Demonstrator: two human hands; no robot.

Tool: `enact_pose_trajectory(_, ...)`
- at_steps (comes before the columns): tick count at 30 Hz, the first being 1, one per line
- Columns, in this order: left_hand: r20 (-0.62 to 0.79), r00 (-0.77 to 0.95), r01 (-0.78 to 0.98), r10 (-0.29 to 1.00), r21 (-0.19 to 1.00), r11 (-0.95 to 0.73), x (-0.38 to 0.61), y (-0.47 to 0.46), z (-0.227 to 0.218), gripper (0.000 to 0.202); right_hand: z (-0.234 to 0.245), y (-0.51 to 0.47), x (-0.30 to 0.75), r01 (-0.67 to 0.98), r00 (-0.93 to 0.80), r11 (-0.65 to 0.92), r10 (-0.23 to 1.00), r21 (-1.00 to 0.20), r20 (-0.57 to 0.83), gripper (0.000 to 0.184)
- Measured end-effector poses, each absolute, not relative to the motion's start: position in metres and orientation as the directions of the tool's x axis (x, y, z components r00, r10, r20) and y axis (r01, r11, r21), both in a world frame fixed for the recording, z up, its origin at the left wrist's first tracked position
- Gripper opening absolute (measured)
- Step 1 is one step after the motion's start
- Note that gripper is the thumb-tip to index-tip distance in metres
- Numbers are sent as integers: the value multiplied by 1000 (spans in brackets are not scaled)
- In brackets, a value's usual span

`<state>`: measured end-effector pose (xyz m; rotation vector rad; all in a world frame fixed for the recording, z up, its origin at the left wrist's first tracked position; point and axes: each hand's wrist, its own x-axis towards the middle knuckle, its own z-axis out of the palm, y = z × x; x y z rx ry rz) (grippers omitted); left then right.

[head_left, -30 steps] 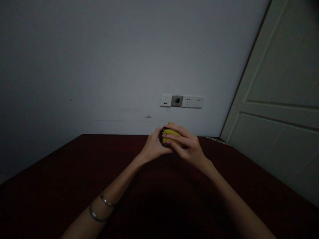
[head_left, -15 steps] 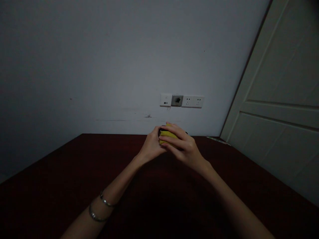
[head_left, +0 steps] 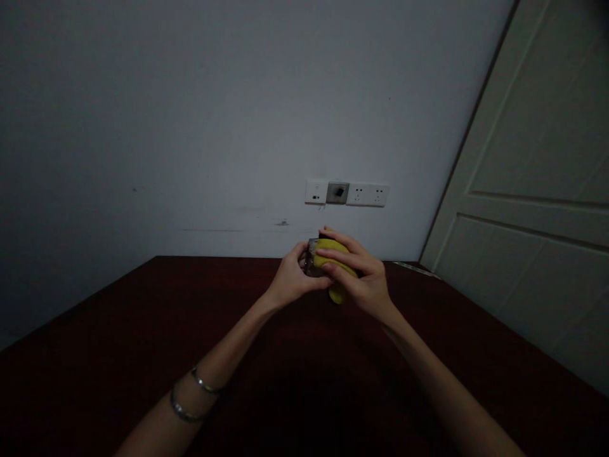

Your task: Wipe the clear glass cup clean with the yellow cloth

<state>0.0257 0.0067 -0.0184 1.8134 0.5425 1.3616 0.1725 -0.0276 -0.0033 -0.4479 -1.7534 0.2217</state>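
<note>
Both hands meet above the far part of a dark red-brown table point(head_left: 143, 330). My left hand point(head_left: 291, 281) is closed round a small dark, shiny object point(head_left: 311, 263), most of it hidden by fingers. My right hand point(head_left: 364, 276) presses a yellow cloth point(head_left: 337, 254) against that object, fingers wrapped over the cloth; a fold of cloth hangs below the hand. Two thin metal bangles point(head_left: 193, 397) circle my left forearm.
A pale wall rises behind the table, with a row of wall sockets point(head_left: 346, 193) just above the hands. A white panelled door point(head_left: 537, 190) stands at the right. A thin flat strip point(head_left: 413, 268) lies at the table's far right corner.
My right hand has shifted a little right and turned, so more of the dark object shows at the left and a fold of the yellow cloth now hangs below.
</note>
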Motion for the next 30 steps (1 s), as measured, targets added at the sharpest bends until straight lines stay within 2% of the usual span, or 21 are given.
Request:
enact_pose_trajectory(4, 621, 346, -133, 704, 775, -618, 23, 4, -17, 64, -2, -29, 173, 161, -150, 901, 426, -403, 892, 24)
enact_pose_trajectory(11, 569, 401, -122, 718, 810, -574, 24, 2, -18, 64, -8, -11, 177, 87, 55, 770, 629, -632, 775, 22)
enact_pose_trajectory(14, 494, 419, -159, 762, 866, -474, 26, 3, -15, 61, -9, -8, 179, 67, 23, 733, 677, -677, 735, 29)
enact_pose_trajectory(18, 399, 456, -179, 795, 917, -358, 25, 5, -13, 55, -6, -12, 191, 118, -157, 712, 702, -692, 695, 41)
enact_pose_trajectory(21, 379, 479, -156, 792, 924, -348, 23, 9, -15, 50, -1, -22, 199, 215, -306, 754, 656, -621, 690, 51)
enact_pose_trajectory(25, 353, 540, -186, 764, 935, -301, 22, 12, -20, 42, 4, -34, 199, 371, -462, 837, 543, -403, 701, 62)
enact_pose_trajectory(30, 309, 545, -215, 779, 950, -227, 21, 11, -20, 35, -3, -28, 189, 447, -479, 852, 484, -271, 732, 77)
